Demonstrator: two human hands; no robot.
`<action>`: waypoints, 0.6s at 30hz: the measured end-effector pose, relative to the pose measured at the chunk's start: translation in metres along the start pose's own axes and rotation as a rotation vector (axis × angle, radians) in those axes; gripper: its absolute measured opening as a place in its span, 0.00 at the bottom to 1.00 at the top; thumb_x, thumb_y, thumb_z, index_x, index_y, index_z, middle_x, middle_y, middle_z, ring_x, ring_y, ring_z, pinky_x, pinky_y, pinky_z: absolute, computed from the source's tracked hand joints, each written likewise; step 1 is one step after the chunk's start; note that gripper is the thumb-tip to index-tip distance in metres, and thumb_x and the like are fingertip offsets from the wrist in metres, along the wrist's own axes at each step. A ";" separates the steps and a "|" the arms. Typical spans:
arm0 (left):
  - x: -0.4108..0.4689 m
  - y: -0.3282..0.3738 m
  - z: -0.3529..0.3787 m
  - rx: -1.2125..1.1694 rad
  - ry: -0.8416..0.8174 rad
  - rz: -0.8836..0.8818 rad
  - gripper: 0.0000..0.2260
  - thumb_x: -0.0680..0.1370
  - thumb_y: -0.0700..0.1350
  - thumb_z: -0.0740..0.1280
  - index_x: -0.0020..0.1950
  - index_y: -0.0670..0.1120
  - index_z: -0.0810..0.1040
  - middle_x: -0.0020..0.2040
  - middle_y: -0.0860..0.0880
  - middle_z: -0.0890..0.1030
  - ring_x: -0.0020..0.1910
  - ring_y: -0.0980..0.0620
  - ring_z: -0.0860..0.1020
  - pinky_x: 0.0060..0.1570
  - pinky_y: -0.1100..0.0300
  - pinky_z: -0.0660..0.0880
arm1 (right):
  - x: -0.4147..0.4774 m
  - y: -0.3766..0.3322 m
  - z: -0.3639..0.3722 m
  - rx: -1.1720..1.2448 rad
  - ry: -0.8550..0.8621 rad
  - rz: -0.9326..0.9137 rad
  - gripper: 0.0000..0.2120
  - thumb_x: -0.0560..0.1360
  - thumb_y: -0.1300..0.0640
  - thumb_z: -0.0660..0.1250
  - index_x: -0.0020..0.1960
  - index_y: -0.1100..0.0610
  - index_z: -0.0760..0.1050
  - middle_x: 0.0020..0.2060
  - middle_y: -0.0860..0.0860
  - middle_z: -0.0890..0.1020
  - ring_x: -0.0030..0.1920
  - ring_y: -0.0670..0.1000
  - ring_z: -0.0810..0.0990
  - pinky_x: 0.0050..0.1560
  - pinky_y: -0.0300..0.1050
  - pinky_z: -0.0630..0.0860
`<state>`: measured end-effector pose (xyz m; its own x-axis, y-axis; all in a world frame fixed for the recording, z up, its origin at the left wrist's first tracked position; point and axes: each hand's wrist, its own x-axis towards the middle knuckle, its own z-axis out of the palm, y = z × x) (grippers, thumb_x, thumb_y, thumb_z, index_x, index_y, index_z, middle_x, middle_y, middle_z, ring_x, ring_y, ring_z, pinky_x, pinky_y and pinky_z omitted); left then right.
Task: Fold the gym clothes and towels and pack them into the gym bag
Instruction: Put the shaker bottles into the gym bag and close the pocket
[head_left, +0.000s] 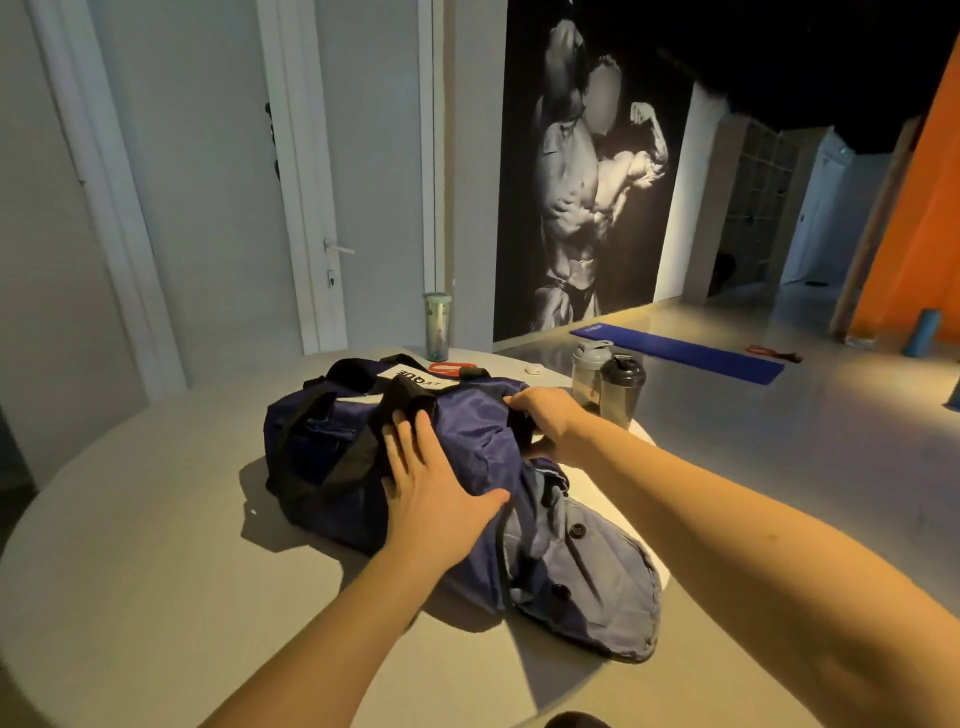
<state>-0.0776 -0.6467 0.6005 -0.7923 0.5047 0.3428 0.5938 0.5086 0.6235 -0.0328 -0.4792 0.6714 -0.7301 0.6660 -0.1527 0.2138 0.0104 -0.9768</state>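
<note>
One grey garment (587, 587) hangs unpacked from the gym bag (332, 447), left hand (436, 488) pressing it open-palmed, right hand (545, 421) gripping its end.

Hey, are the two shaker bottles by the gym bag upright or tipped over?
Upright: both shaker bottles stand on the table, lids on top, beyond the right hand gripping the gym bag.

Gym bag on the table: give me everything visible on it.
The gym bag is a navy duffel of shiny, nylon-looking fabric with black webbing handles and a white label on top. It lies slumped on the round pale table. The left hand presses flat on its top; the right hand grips its far right end. A grey-blue buttoned garment lies against its near end; whether it is tucked inside, I cannot tell.
</note>
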 end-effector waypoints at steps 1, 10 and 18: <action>0.009 -0.009 -0.004 0.006 0.001 0.002 0.59 0.70 0.65 0.75 0.80 0.51 0.32 0.82 0.47 0.35 0.81 0.45 0.35 0.80 0.41 0.47 | 0.004 -0.001 0.009 0.029 0.000 -0.002 0.04 0.80 0.59 0.64 0.52 0.58 0.76 0.52 0.59 0.83 0.52 0.59 0.82 0.56 0.60 0.81; 0.064 -0.080 -0.034 0.061 0.061 -0.046 0.51 0.72 0.48 0.76 0.82 0.50 0.42 0.83 0.47 0.44 0.82 0.45 0.44 0.79 0.40 0.49 | 0.041 0.002 0.070 0.154 -0.151 -0.043 0.08 0.78 0.56 0.69 0.57 0.55 0.76 0.55 0.53 0.81 0.52 0.52 0.79 0.59 0.62 0.79; 0.062 0.022 -0.006 0.313 0.273 0.321 0.25 0.74 0.48 0.68 0.71 0.49 0.71 0.77 0.48 0.64 0.78 0.45 0.58 0.79 0.43 0.47 | 0.063 0.020 -0.007 -0.097 -0.157 -0.179 0.11 0.78 0.55 0.69 0.54 0.63 0.82 0.52 0.55 0.83 0.57 0.55 0.79 0.42 0.56 0.85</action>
<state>-0.1143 -0.6083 0.6401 -0.5468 0.4904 0.6786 0.7928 0.5637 0.2315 -0.0699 -0.4315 0.6432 -0.8523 0.5230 -0.0076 0.1281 0.1946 -0.9725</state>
